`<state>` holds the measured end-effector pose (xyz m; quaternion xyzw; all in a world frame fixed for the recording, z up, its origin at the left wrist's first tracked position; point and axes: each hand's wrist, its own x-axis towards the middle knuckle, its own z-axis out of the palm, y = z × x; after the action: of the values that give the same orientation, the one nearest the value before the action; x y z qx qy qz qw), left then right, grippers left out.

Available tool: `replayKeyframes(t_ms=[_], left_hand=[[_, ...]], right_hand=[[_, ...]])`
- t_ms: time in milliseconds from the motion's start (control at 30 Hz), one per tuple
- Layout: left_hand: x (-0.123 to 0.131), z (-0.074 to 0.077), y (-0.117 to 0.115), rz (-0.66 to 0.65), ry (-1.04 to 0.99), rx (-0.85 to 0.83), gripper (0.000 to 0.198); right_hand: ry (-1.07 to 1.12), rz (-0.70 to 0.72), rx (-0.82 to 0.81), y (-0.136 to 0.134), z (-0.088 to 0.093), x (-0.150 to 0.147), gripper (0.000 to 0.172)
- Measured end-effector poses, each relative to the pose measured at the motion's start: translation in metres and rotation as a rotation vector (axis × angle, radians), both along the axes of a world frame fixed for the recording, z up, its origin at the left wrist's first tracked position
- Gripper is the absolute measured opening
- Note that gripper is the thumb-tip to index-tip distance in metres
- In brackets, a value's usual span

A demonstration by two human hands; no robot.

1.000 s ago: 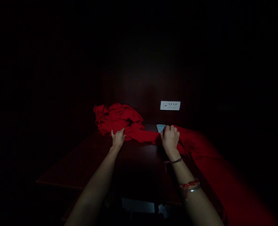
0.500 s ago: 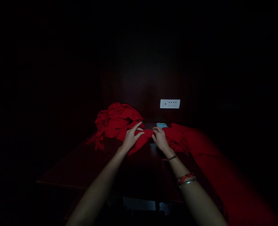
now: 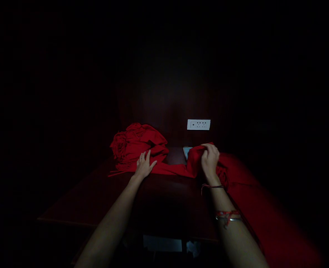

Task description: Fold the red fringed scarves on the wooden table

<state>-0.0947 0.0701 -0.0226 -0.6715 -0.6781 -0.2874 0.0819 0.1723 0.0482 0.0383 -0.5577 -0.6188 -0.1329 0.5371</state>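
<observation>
Phone (image 3: 186,152) behind scarf (image 3: 139,143), socket (image 3: 198,124) above

Red fringed scarf (image 3: 142,147) lies bunched across dark table (image 3: 158,193)

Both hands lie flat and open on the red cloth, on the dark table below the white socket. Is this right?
Not quite. In the head view only the left hand lies flat and open on the red cloth; the right hand is closed around a raised bunch of it. The table and socket are correct.
</observation>
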Motion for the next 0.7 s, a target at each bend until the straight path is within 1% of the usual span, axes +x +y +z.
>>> replayKeyframes(t_ms=[33,100,167,200,233,267,333,367,433,500,567,600,667,700], left_hand=[[0.0,-0.002,0.001,-0.065,0.025,-0.009,0.066],[-0.001,-0.005,0.001,-0.158,0.077,0.015,0.068],[-0.002,-0.005,0.0,-0.177,0.108,0.09,0.069],[-0.001,-0.004,-0.001,-0.172,0.116,0.131,0.069],[0.0,-0.004,-0.002,-0.167,0.121,0.163,0.069],[0.002,-0.004,-0.003,-0.167,0.127,0.181,0.068],[0.006,-0.005,-0.003,-0.166,0.134,0.18,0.064],[0.008,-0.006,-0.003,-0.156,0.131,0.167,0.062],[0.011,-0.008,-0.002,-0.107,0.109,0.132,0.059],[0.009,-0.009,-0.001,-0.024,0.077,0.105,0.056],[-0.001,-0.006,0.001,0.078,0.06,0.102,0.055],[-0.009,-0.004,0.001,0.136,0.057,0.113,0.055],[-0.033,0.002,0.003,0.264,0.05,0.149,0.055],[-0.048,0.005,0.004,0.328,0.038,0.166,0.057]], right_hand=[[-0.166,0.06,-0.068,-0.002,-0.002,-0.011,0.032],[-0.447,0.12,-0.234,-0.002,-0.012,-0.029,0.031],[-0.645,0.165,-0.447,-0.001,-0.026,-0.04,0.042],[-0.709,0.18,-0.53,0.0,-0.032,-0.044,0.045],[-0.754,0.191,-0.58,0.0,-0.038,-0.047,0.044],[-0.781,0.193,-0.597,0.001,-0.042,-0.049,0.039],[-0.801,0.191,-0.561,0.0,-0.046,-0.053,0.028],[-0.8,0.193,-0.539,0.0,-0.046,-0.055,0.025],[-0.771,0.201,-0.539,-0.001,-0.042,-0.056,0.025],[-0.717,0.249,-0.6,0.001,-0.032,-0.055,0.024],[-0.629,0.356,-0.669,0.007,-0.016,-0.054,0.022],[-0.574,0.423,-0.672,0.013,-0.007,-0.055,0.023],[-0.451,0.523,-0.57,0.027,0.009,-0.061,0.031],[-0.398,0.536,-0.492,0.035,0.016,-0.068,0.04]])
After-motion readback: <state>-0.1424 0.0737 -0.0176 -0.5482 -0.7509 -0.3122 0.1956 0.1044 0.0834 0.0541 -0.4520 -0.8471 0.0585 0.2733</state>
